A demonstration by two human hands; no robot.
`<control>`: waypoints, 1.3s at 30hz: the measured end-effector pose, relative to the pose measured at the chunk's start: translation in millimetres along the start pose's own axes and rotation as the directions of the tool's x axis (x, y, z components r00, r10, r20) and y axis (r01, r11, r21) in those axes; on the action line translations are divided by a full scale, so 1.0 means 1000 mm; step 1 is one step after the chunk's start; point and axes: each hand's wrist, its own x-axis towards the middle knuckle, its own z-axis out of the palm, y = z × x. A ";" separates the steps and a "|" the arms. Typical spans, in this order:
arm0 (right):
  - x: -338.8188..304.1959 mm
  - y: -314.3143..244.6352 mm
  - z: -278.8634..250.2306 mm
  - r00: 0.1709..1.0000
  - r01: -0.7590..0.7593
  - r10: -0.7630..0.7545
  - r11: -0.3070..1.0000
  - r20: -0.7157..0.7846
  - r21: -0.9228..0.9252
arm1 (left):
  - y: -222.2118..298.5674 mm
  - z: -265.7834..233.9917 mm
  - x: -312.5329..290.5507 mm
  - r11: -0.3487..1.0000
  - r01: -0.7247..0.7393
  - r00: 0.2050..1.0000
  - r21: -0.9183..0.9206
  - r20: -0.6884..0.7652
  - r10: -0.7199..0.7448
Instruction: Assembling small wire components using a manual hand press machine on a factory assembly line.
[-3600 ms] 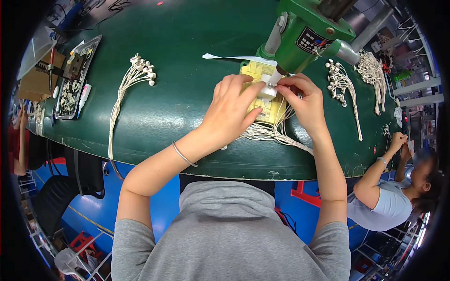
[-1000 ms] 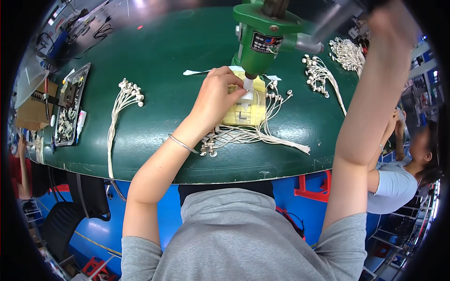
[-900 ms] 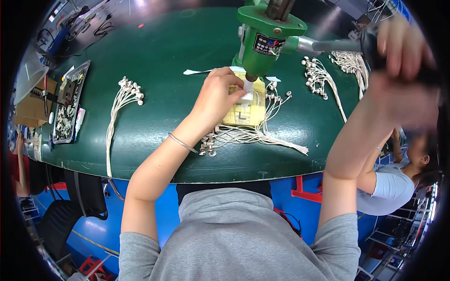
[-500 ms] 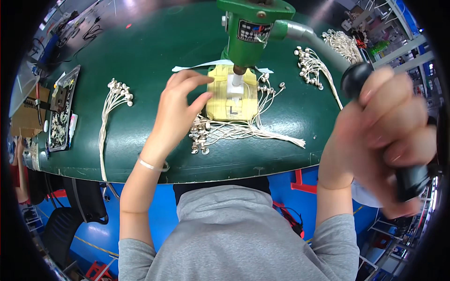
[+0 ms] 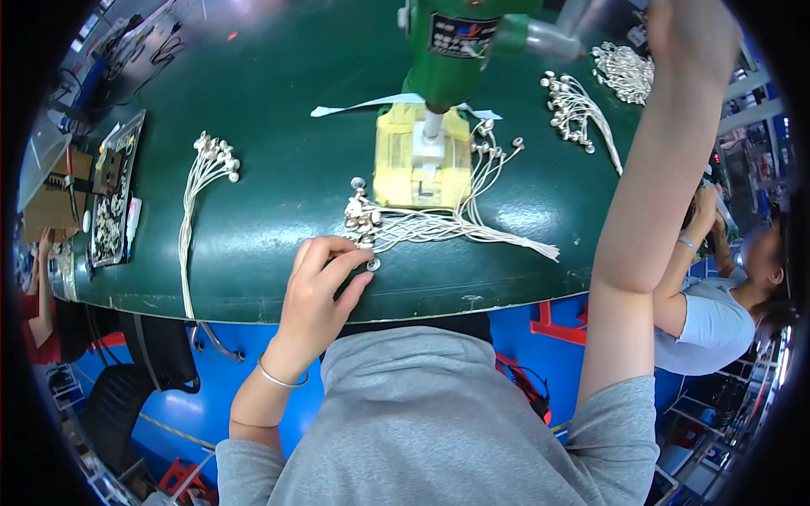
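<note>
My left hand [image 5: 319, 285] is at the table's near side, thumb and forefinger apart, fingertips touching or just beside the metal-capped ends [image 5: 363, 221] of a bundle of white cords [image 5: 456, 228]. Behind it, a yellow taped block [image 5: 396, 164] carries a white piece [image 5: 428, 150] beneath the ram of a green hand press [image 5: 456, 63]. My right arm reaches far up to the right. The right hand [image 5: 688, 34] is blurred and cut by the upper edge, beside the press's lever [image 5: 553, 38]; its fingers and grip are hidden.
More cord bundles lie at the left [image 5: 198, 202] and the right [image 5: 582, 110], with a white heap [image 5: 623, 72] beyond. A black tray [image 5: 114, 194] of small parts stands far left. A co-worker [image 5: 709, 312] sits at the right.
My left hand has moved down from beside the yellow block to the capped cord ends. My right hand has risen from the lower right to the top edge, and the lever has swung up.
</note>
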 end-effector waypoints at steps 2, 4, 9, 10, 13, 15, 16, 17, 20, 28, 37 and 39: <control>-0.017 0.020 -0.037 0.983 0.081 -0.085 0.996 -0.165 -0.030 | -0.002 0.005 0.000 1.000 0.020 1.000 0.011 -0.015 -0.020; -0.060 0.044 -0.059 0.982 0.087 -0.086 0.996 -0.167 0.000 | -0.005 0.009 -0.002 0.999 0.028 0.999 0.021 -0.038 -0.027; -0.158 0.051 -0.043 0.820 -0.251 0.434 0.858 0.372 -0.449 | -0.012 0.012 -0.006 0.998 0.065 0.998 0.017 -0.008 -0.065; -0.165 0.052 -0.039 0.776 -0.286 0.486 0.840 0.402 -0.462 | -0.013 0.014 -0.006 0.998 0.055 0.998 0.014 -0.010 -0.055; -0.174 0.056 -0.034 0.730 -0.292 0.518 0.826 0.446 -0.482 | -0.012 0.019 -0.006 0.998 0.056 0.998 0.029 -0.022 -0.056; -0.172 0.058 -0.031 0.739 -0.276 0.503 0.833 0.449 -0.480 | -0.012 0.021 -0.006 0.998 0.029 0.999 0.063 -0.037 -0.026; -0.169 0.053 -0.030 0.705 -0.280 0.543 0.804 0.457 -0.524 | -0.013 0.023 -0.007 0.996 0.027 0.999 0.080 -0.042 -0.024; -0.169 0.051 -0.032 0.703 -0.280 0.542 0.806 0.460 -0.522 | -0.014 0.025 -0.008 0.996 0.030 0.999 0.082 -0.043 -0.027; -0.165 0.046 -0.044 0.648 -0.278 0.635 0.711 0.420 -0.646 | -0.013 0.027 -0.009 0.995 0.033 0.998 0.090 -0.062 -0.028; -0.196 0.001 -0.029 0.624 0.188 0.300 0.839 0.722 -0.510 | -0.017 0.029 -0.017 0.997 0.036 0.993 0.071 -0.111 -0.028; -0.234 0.007 -0.008 0.402 0.171 0.231 0.932 0.886 -0.320 | -0.021 0.031 -0.018 0.997 0.023 0.992 0.071 -0.124 -0.014; -0.234 0.006 -0.010 0.422 0.132 0.298 0.914 0.856 -0.383 | -0.021 0.031 -0.018 0.998 0.018 0.993 0.068 -0.121 -0.010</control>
